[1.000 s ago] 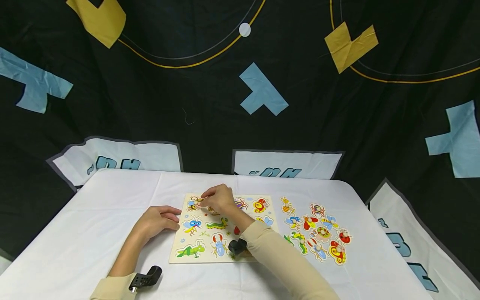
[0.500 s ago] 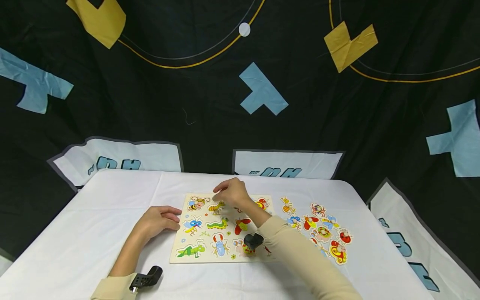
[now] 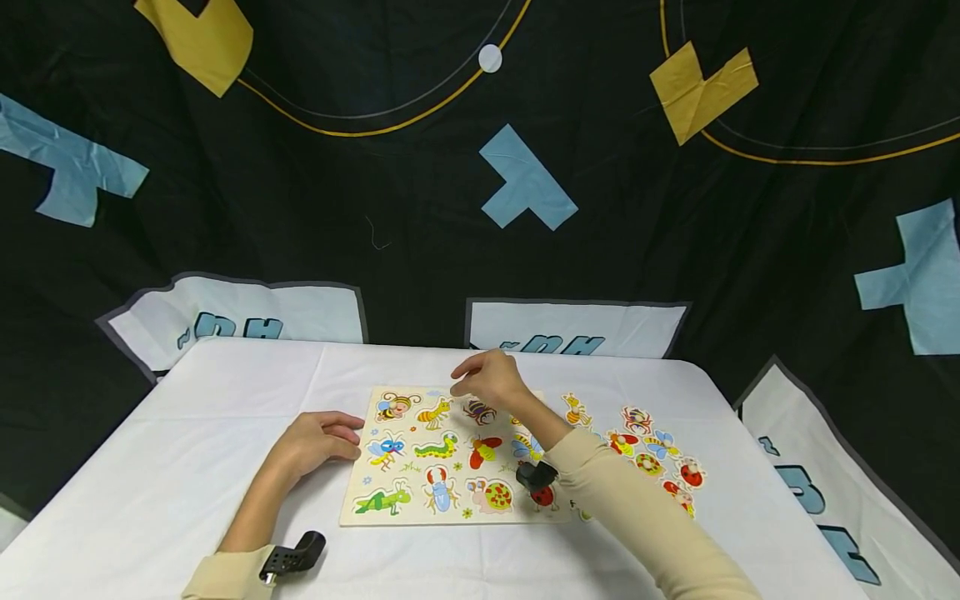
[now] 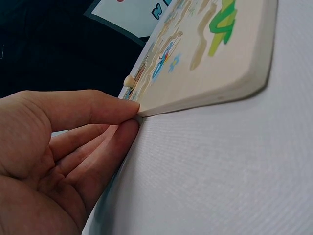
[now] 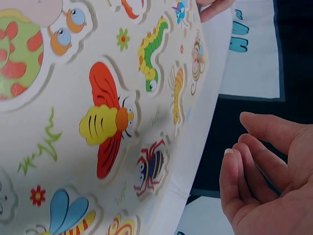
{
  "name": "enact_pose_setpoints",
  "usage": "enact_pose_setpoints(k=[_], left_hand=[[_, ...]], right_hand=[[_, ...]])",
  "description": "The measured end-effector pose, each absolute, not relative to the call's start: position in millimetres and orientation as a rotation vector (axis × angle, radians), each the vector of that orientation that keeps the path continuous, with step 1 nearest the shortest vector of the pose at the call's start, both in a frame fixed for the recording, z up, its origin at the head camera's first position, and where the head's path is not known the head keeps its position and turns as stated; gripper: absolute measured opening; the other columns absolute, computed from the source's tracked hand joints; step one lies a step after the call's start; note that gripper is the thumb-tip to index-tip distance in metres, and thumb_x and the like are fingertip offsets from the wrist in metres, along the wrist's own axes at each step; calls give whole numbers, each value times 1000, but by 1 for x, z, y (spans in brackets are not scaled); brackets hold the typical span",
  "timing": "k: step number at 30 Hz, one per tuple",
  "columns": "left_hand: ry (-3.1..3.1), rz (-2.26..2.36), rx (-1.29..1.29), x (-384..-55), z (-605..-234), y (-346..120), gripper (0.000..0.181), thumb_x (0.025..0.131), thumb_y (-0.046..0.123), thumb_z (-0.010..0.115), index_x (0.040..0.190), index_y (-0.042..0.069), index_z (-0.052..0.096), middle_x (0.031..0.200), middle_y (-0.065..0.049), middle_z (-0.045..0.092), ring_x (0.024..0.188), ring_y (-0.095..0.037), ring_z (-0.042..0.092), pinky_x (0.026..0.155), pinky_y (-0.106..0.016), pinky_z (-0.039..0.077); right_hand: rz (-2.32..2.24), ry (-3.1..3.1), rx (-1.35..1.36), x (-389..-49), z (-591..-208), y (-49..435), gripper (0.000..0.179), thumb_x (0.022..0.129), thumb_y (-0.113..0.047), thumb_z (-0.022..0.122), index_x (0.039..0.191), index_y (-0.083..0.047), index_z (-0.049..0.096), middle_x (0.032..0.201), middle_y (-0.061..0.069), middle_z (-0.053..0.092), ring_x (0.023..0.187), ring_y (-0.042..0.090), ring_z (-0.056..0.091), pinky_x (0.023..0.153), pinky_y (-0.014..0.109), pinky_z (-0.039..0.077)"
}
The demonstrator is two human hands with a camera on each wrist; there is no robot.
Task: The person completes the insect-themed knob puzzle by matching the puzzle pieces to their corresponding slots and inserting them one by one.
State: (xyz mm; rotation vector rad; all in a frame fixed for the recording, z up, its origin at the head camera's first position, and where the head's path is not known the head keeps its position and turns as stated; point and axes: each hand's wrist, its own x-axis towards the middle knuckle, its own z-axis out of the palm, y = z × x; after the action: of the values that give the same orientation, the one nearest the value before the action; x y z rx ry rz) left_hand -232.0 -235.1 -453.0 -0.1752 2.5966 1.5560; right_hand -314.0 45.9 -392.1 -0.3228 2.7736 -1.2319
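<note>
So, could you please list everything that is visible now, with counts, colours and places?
puzzle board: 1, cream with coloured bug pictures, on the table
bee piece: 1, mainly yellow and black, board's far left corner
loose bug pieces: several, partly hidden; multicoloured, right of the board
table: 1, white-covered, before the backdrop
backdrop: 1, black, behind the table
angular shapes: 3 pale blue, 2 yellow, on the backdrop
curved lines: 2 pairs, yellow and grey, upper backdrop
dot: 1, white, on the left curve
lettered panels: 3, white with blue letters, low on the backdrop
wrist devices: 2, black, one per wrist
sleeves: 2, beige, on the arms
left hand: 1, bare, touching the board's left edge
right hand: 1, bare, by the board's far edge
</note>
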Motion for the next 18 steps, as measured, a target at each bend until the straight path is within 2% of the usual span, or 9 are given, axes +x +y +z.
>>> enact_pose_setpoints(k=[18], left_hand=[[2621,1499,-229,-233,-454,-233,51,72,5,82,121,1,70,82,0,72,78,-14,63,70,-26,50]], right_hand=[[-1202,2811,-252,-321,-388,84,24,80,-18,85,102,-9,80,96,3,72,89,19,60,72,30,49]])
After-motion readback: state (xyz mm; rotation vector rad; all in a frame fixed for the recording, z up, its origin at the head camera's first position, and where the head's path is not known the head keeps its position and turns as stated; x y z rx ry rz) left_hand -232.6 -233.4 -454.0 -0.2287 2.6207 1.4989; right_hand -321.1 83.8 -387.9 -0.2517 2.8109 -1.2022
